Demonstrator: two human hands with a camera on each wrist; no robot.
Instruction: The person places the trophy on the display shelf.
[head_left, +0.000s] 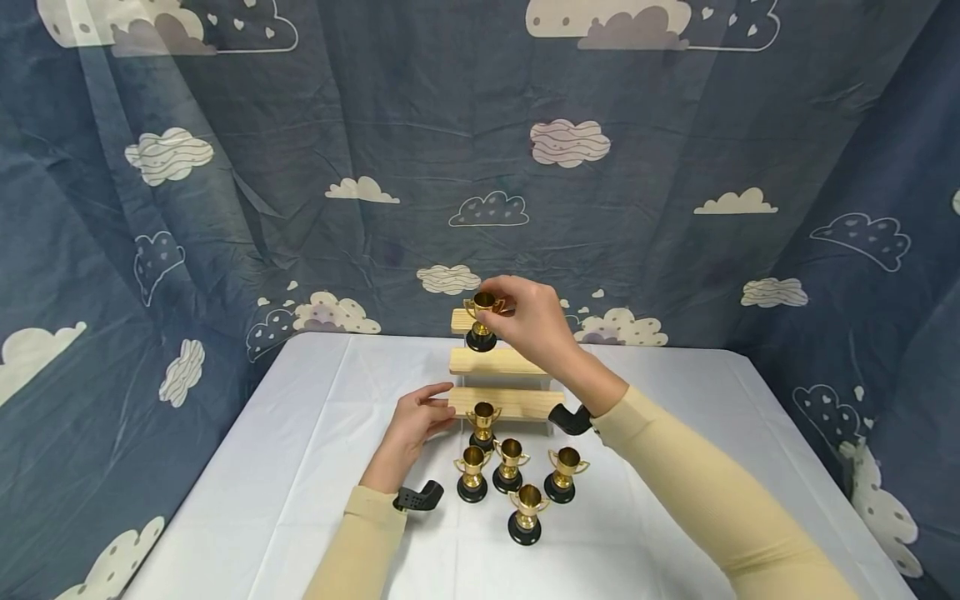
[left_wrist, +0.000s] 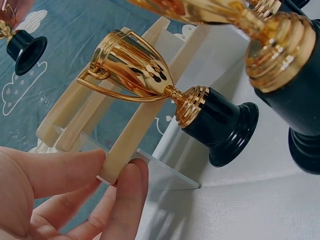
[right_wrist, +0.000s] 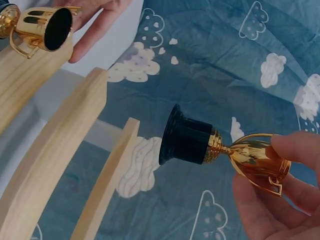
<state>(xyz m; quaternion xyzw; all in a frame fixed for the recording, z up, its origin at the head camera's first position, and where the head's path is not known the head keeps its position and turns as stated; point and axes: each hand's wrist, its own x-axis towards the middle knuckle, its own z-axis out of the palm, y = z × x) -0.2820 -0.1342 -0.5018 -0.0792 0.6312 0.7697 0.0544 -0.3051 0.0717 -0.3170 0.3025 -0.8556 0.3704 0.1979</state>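
Note:
High over the back of a three-tier wooden display stand (head_left: 517, 403), my right hand (head_left: 531, 321) pinches a small gold trophy cup (right_wrist: 254, 156) by its bowl. Its black base (right_wrist: 192, 141) hangs in the air beside the stand's narrow top board (right_wrist: 107, 187) in the right wrist view. My left hand (head_left: 414, 423) holds the left end of the lowest board (left_wrist: 127, 142) between thumb and fingertips. Right in front of that board a second gold trophy (head_left: 483, 425) stands upright, overlapping it in the head view.
Several more gold trophies with black bases, such as the front one (head_left: 527, 515) and the right one (head_left: 566, 473), stand on the white tablecloth (head_left: 300, 467) before the stand. A dark blue cloud-patterned curtain (head_left: 420, 108) hangs behind and at both sides.

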